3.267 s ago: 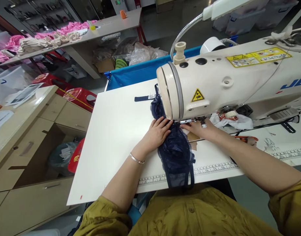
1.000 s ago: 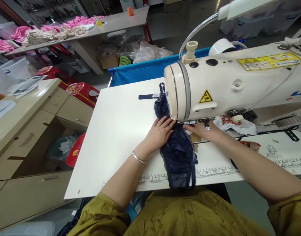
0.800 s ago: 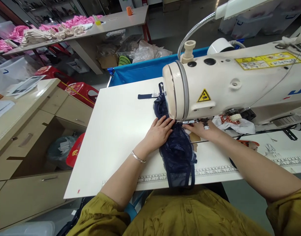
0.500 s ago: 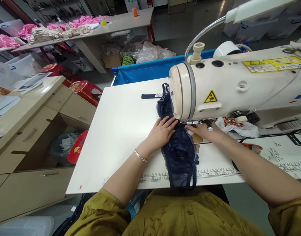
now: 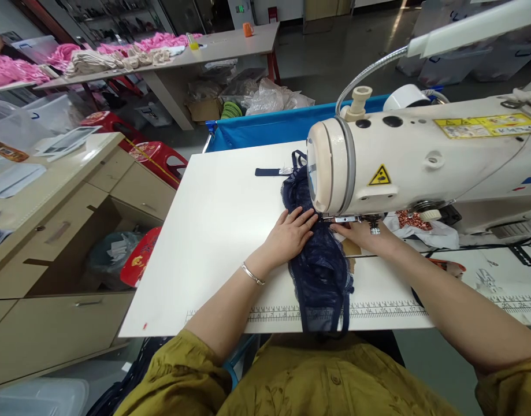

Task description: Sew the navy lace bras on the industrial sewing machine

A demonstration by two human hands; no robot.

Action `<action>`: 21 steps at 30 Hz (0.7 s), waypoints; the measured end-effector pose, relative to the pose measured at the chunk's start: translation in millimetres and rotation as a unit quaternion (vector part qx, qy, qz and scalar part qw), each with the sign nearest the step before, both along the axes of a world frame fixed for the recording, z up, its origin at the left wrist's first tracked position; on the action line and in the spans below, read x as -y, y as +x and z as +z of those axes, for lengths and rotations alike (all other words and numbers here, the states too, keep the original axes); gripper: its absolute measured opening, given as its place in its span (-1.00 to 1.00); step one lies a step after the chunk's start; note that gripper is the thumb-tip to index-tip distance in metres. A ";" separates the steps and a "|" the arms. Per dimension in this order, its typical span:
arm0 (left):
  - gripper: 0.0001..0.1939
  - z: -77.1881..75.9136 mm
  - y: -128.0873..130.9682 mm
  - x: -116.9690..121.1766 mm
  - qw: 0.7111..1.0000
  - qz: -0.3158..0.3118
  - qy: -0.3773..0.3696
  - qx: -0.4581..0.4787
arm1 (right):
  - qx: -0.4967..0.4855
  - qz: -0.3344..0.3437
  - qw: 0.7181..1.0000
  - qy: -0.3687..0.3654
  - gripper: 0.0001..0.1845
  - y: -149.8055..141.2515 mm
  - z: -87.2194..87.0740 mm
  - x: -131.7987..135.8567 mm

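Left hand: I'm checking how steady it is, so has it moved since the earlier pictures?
No, not visibly: the left hand lies on the navy lace garment, fingertips just left of the metal part under the sewing machine, as before.

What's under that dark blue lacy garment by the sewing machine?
The dark blue garment lies on the white tabletop, across its printed ruler. A brown piece shows beside it; whether that reaches underneath, or anything else lies there, is hidden.

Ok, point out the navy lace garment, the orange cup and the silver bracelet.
Navy lace garment (image 5: 320,263): head view, on its lower cup.
Orange cup (image 5: 248,30): head view, on its side.
Silver bracelet (image 5: 252,274): head view, on its band.
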State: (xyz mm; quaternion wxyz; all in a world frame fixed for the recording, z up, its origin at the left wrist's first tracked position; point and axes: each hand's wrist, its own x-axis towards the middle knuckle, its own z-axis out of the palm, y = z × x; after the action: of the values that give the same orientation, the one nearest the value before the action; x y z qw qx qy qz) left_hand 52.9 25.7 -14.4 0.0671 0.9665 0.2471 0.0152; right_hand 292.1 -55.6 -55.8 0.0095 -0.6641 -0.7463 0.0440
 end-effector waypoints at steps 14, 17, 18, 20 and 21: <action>-0.50 0.9 0.2 0.3 1.000 0.001 -0.002 -0.003 | -0.012 -0.032 0.999 0.001 -0.47 1.0 -5.3 -7.6; -0.51 1.4 0.6 0.4 1.000 0.002 0.000 -0.004 | -0.026 -0.037 0.999 0.010 -0.49 5.4 -12.7 -8.7; -0.51 1.4 0.7 0.4 1.000 0.002 0.000 -0.005 | -0.027 -0.034 0.999 0.013 -0.50 6.1 -14.1 -7.9; -0.51 1.1 0.9 0.1 1.000 0.002 -0.001 -0.006 | -0.020 -0.025 0.999 0.015 -0.50 6.0 -14.8 -5.5; -0.51 0.8 0.9 0.0 1.000 0.002 -0.001 -0.005 | -0.015 -0.022 1.000 0.014 -0.50 5.3 -14.3 -4.3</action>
State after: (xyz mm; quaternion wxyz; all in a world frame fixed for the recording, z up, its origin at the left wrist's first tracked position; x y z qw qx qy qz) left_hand 53.8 25.7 -13.6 0.0670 0.9660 0.2494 0.0103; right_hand 297.4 -51.3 -70.1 0.0312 -0.6791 -0.7321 0.0434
